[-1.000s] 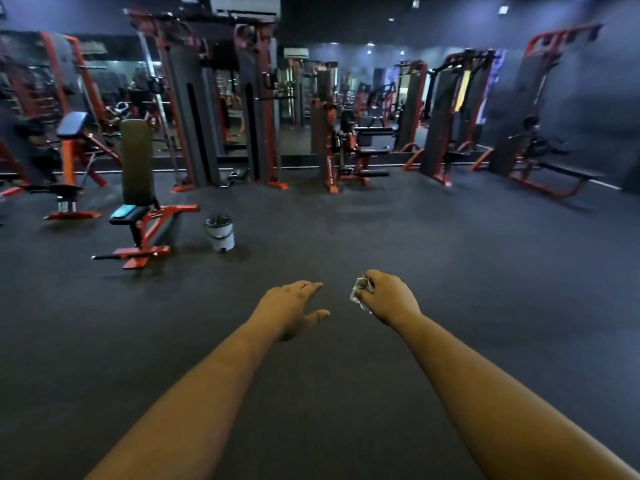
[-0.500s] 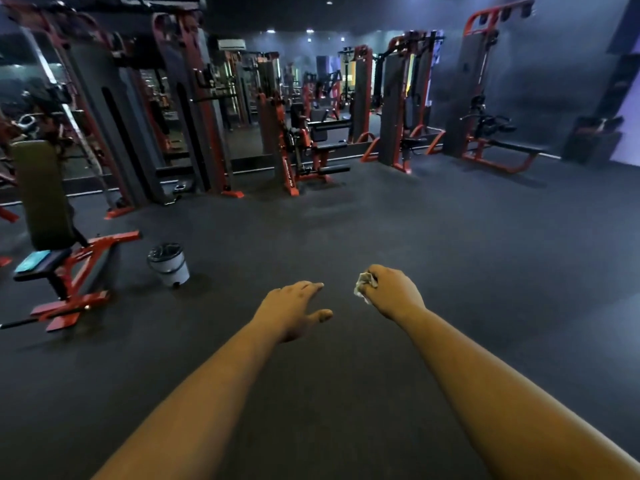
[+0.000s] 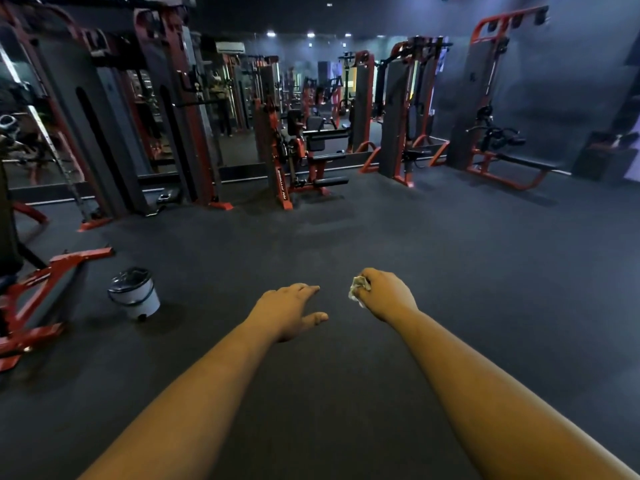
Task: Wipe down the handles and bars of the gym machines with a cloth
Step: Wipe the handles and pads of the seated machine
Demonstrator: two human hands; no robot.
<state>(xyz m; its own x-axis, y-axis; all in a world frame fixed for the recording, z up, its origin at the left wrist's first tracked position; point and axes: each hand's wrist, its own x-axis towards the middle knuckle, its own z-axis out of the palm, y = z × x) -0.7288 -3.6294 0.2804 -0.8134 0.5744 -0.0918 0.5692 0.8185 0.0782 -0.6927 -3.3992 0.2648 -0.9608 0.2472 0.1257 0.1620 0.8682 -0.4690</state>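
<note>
A view from a camera worn on the head, looking forward and down across a dim gym. Two bare forearms reach out over the dark rubber floor (image 3: 450, 271). The right hand (image 3: 388, 294) is curled into a loose fist around a small crumpled pale cloth (image 3: 358, 289), bunched so that a wad pokes out on the thumb side, probably ready to rub against metal. The left hand (image 3: 289, 308) holds nothing; its fingers (image 3: 308, 289) lie nearly straight with the thumb spread, likely kept free to steady a bar.

Neither hand touches any equipment. Near left, a small white bucket (image 3: 135, 294) stands on the floor just beside a red-framed bench (image 3: 52, 268), perhaps kept close for rinsing. Far across the open floor, a row of red and grey weight machines (image 3: 304, 143) lines a mirrored wall, with more at far right. Judging by this, the person stands between machines, and no handle is being wiped yet.
</note>
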